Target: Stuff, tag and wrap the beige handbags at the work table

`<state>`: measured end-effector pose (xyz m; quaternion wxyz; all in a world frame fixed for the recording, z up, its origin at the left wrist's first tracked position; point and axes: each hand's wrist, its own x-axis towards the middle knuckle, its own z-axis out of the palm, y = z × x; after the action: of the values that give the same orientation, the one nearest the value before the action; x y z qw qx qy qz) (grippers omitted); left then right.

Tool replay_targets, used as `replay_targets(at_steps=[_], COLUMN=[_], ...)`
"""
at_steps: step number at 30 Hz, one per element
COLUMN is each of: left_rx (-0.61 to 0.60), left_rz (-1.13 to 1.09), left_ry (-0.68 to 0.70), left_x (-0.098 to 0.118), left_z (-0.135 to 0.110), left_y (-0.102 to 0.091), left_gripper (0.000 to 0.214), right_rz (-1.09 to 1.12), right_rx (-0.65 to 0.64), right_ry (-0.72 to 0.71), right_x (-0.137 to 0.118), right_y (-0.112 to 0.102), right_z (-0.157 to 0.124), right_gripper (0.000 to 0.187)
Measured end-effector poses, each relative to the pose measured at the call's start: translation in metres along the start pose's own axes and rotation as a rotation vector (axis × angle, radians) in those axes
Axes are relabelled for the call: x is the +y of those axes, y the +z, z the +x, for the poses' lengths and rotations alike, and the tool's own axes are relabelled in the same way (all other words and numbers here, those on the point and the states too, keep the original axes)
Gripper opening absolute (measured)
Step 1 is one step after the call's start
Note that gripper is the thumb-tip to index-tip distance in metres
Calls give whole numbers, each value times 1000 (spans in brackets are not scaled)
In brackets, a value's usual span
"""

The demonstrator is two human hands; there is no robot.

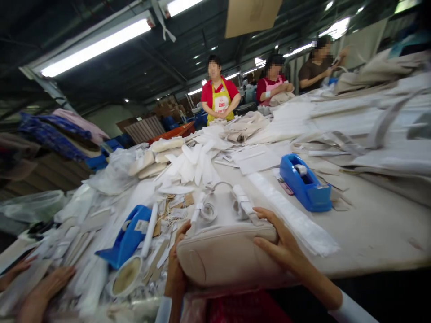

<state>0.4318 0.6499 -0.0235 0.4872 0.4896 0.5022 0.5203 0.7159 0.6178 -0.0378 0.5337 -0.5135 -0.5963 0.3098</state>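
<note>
A beige handbag (225, 251) lies at the near edge of the white table (377, 229), its wrapped handles (242, 202) pointing away from me. My left hand (175, 264) grips its left end. My right hand (279, 244) grips its right end, thumb on top. Both hands hold the bag just above the table edge.
A blue tape dispenser (305, 181) stands to the right, another (129, 235) lies to the left beside a tape roll (126, 276). White paper strips, tags and plastic sleeves cover the table. Another person's hands (40, 291) rest at the lower left. Three people stand at the far end.
</note>
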Motion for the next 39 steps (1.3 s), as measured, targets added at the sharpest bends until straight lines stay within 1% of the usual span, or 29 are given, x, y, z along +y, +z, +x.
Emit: replay_targets(at_steps=[1,2,3,5,7,9,11,12,13,16,17,20,23,26,28,30,32,34,36,37,38,39], left_rx=[40,52,38,-36,-138,-235,-273,-259,-226,-88,-49,55,147,200,216,230,246,275,319,299,223,97], left_rz=[-26,-46,-66,-133,-241,-320,-310,-279,-249,-183,-166,-85,22,130,235,366,528,771,1063,1185,1273,1323], left_ry=[33,48,45,7,-25,-8,9,4,-10,-59,-63,-79,-102,-114,-90,-16,117,281,427,509,604,700], left_x=[-2,-4,-6,-10,-10,-7,-4,-4,-5,-11,-14,-21,-25,-31,-37,-42,-44,-42,-38,-36,-35,-33], left_z=[0,0,0,-1,-3,-6,-8,-8,-8,-7,-6,-3,4,11,14,16,15,13,10,9,8,7], left_y=[-2,-4,-6,-12,-19,-23,-24,-22,-21,-12,-10,-3,0,2,3,4,7,11,17,21,25,29], left_gripper=[24,22,21,22,34,55,69,68,63,34,30,29,34,39,39,35,31,29,29,32,37,43], right_rz=[-21,-36,-45,-58,-57,-25,25,43,51,27,10,-56,-118,-145,-144,-155,-174,-188,-193,-199,-208,-219], right_rx=[16,28,38,53,64,53,25,13,7,33,47,85,121,156,146,112,77,60,47,43,43,49], right_ry=[11,20,27,44,69,110,173,210,248,320,323,289,232,192,193,205,216,220,219,217,211,201], right_x=[2,5,8,11,12,11,10,10,10,11,12,13,17,25,32,38,44,49,52,52,52,52], right_y=[1,2,2,3,3,2,1,0,0,1,2,7,13,18,21,22,22,23,23,24,25,25], right_z=[0,-1,-1,0,0,1,2,3,3,6,7,9,12,15,18,20,22,23,23,22,21,20], right_gripper=[56,53,50,46,44,46,49,50,50,45,43,38,34,32,31,29,29,29,30,30,30,31])
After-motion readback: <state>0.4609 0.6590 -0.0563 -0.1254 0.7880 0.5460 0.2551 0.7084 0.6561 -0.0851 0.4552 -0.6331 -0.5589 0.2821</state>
